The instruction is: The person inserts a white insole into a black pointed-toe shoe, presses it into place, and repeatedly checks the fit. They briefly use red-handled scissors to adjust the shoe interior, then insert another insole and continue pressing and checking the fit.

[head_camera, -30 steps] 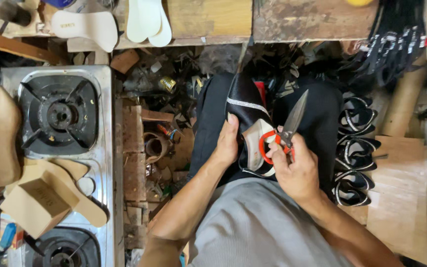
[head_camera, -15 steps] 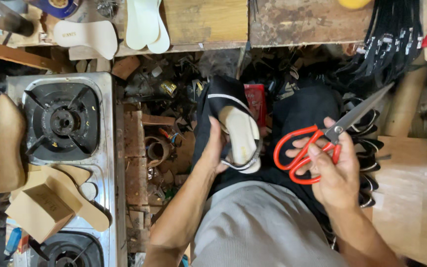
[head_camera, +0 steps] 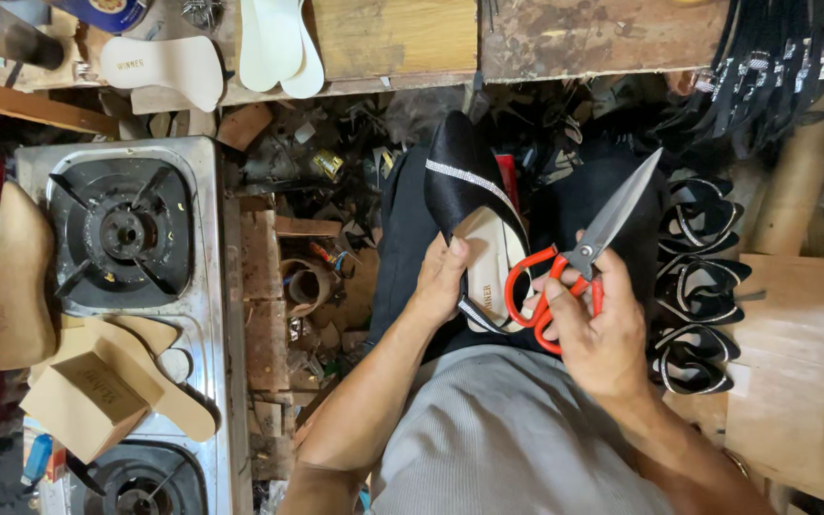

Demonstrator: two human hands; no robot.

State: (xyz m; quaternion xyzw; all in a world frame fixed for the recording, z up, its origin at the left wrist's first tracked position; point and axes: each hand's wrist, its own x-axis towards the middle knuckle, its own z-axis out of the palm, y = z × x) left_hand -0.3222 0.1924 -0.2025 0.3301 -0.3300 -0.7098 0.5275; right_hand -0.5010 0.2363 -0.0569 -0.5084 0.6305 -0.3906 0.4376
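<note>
The scissors (head_camera: 579, 262) have swung back beside the black shoe (head_camera: 474, 205) on the lap; left hand (head_camera: 441, 281) clamps its stiff, light heel end; right hand (head_camera: 598, 329) grips the red handles, blades shut

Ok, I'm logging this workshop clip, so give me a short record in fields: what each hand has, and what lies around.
left hand: grips the side of a black pointed shoe with a cream insole, held on the lap
right hand: fingers through the handles of red-handled steel scissors, blades closed, pointing up and away
right of lap: stack of black strappy shoe uppers
left: steel two-burner gas stove, small cardboard box on it
top: white insoles on a wooden bench
</note>
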